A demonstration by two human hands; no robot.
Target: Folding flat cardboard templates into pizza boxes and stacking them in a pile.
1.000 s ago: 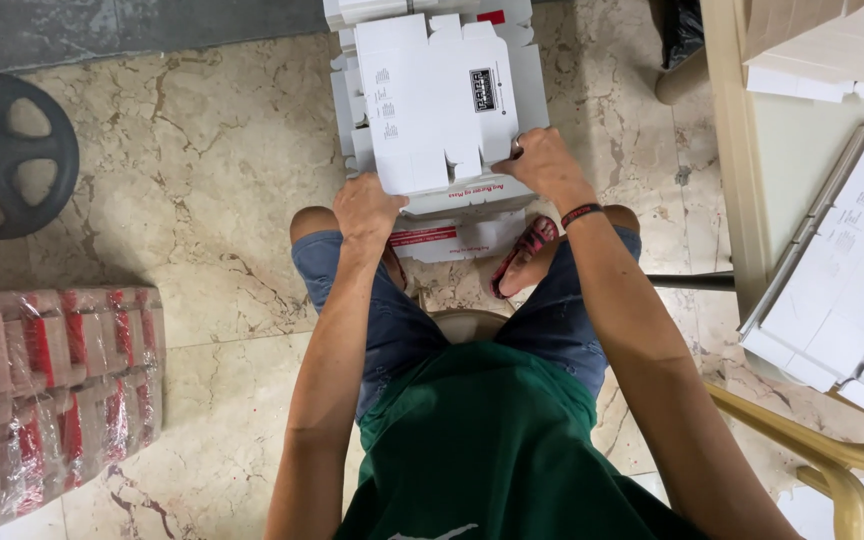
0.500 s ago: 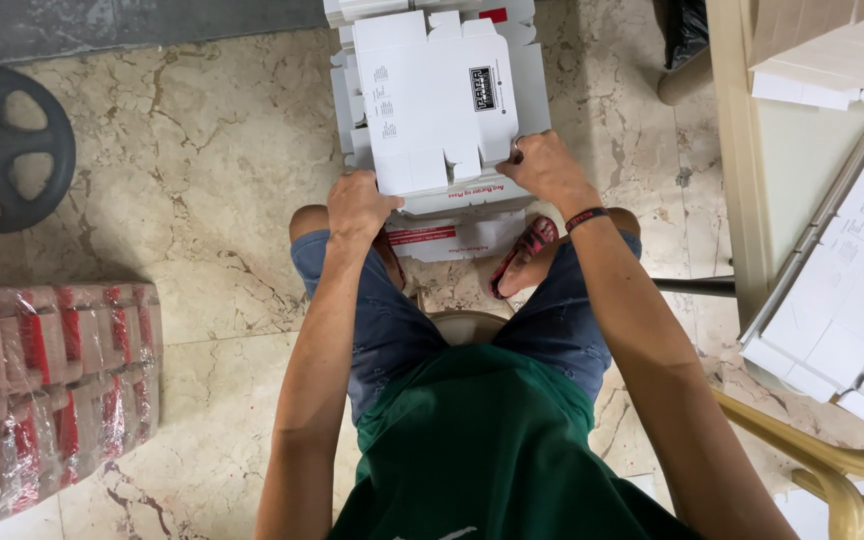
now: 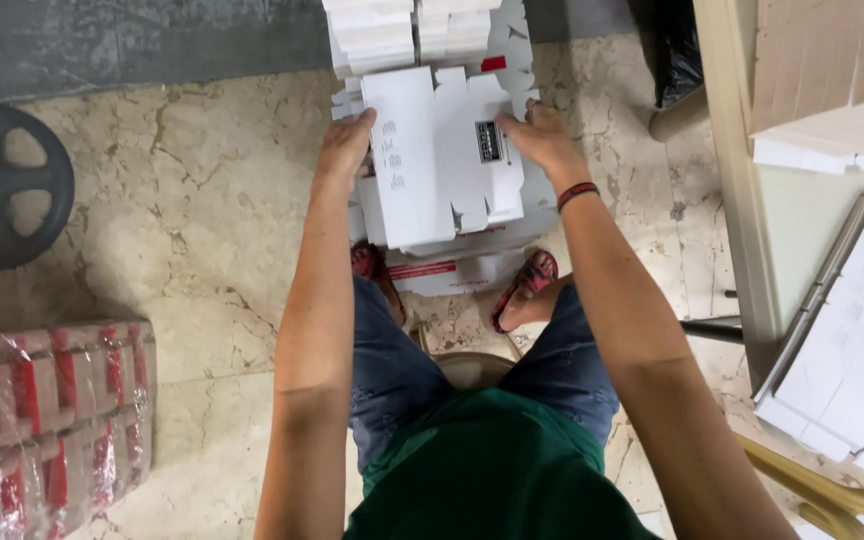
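Observation:
A pile of flat white die-cut carton blanks (image 3: 442,160) lies on the marble floor in front of my knees. My left hand (image 3: 344,148) grips the left edge of the top blank, fingers curled over it. On the opposite side my right hand (image 3: 544,140), with a red and black band at the wrist, holds the right edge of the same blank. More stacked white blanks (image 3: 417,30) sit just beyond, at the top of the view. I am seated, with red sandals (image 3: 527,285) under the pile's near edge.
A black wheel-like disc (image 3: 2,185) lies on the floor at the left. Plastic-wrapped bundles of red and white cartons (image 3: 47,420) sit at the lower left. A table (image 3: 742,200) with white blanks and cardboard stands at the right, a chair arm (image 3: 832,495) below it.
Both hands have moved forward, from the near edge of the pile up to the side edges of the top blank. The view has tilted down a little.

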